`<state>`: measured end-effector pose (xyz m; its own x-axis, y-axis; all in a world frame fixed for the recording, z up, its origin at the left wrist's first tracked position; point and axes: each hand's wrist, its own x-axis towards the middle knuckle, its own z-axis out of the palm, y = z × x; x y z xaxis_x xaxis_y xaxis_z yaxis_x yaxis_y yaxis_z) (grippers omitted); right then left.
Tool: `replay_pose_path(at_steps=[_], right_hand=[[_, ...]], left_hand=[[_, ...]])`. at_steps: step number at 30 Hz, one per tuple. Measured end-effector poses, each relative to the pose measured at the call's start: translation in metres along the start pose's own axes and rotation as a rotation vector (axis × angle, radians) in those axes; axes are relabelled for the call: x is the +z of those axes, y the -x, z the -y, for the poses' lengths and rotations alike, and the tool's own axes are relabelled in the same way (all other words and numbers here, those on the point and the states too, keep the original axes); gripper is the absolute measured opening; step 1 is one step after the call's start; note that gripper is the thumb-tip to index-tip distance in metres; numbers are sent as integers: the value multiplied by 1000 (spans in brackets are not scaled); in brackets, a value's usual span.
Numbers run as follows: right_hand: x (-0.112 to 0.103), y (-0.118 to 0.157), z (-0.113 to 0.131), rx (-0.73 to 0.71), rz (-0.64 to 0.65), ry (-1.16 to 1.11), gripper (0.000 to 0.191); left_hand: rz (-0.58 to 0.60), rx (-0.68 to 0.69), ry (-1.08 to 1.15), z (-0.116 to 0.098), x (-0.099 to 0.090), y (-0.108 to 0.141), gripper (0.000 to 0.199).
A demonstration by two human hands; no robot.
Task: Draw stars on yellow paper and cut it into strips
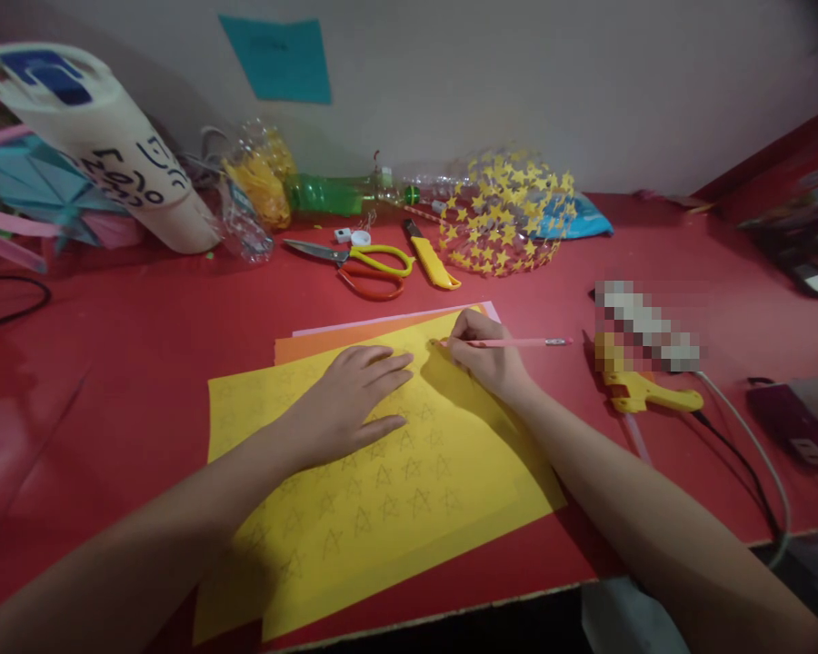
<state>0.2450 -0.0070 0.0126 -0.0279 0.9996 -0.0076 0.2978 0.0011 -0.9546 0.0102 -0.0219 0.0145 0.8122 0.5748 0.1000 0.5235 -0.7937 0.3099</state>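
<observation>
My right hand (483,352) grips a pink pencil (524,342), its tip at the upper part of a yellow sheet of paper (491,454). The pencil's eraser end points right. My left hand (354,400) lies flat on the same sheet with its fingers spread. Rows of pencil-drawn stars (383,474) cover much of the paper, some of them hidden under my left hand and forearm. Beneath the yellow paper, the edges of an orange sheet (286,349) and a pink sheet (395,322) stick out at the top.
Beyond the paper lie scissors (374,263) and a yellow box cutter (433,259). A star-covered clear plastic piece (508,213), a green bottle (334,193) and a white tumbler (109,150) stand along the wall. At right are a yellow glue gun (644,391) and its cord.
</observation>
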Motion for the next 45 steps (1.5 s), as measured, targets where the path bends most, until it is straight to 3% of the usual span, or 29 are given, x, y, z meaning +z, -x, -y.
replay_pose_path(at_steps=[17, 28, 35, 45], right_hand=[[-2, 0, 1, -54, 3, 52, 17], [2, 3, 5, -54, 101, 12, 24], [2, 4, 7, -75, 128, 38, 19], [3, 6, 10, -66, 31, 77, 20]], left_hand=[[-25, 0, 15, 0, 2, 1, 51], [-4, -6, 15, 0, 0, 0, 50], [-5, -1, -1, 0, 0, 0, 51], [-24, 4, 5, 0, 1, 0, 50]])
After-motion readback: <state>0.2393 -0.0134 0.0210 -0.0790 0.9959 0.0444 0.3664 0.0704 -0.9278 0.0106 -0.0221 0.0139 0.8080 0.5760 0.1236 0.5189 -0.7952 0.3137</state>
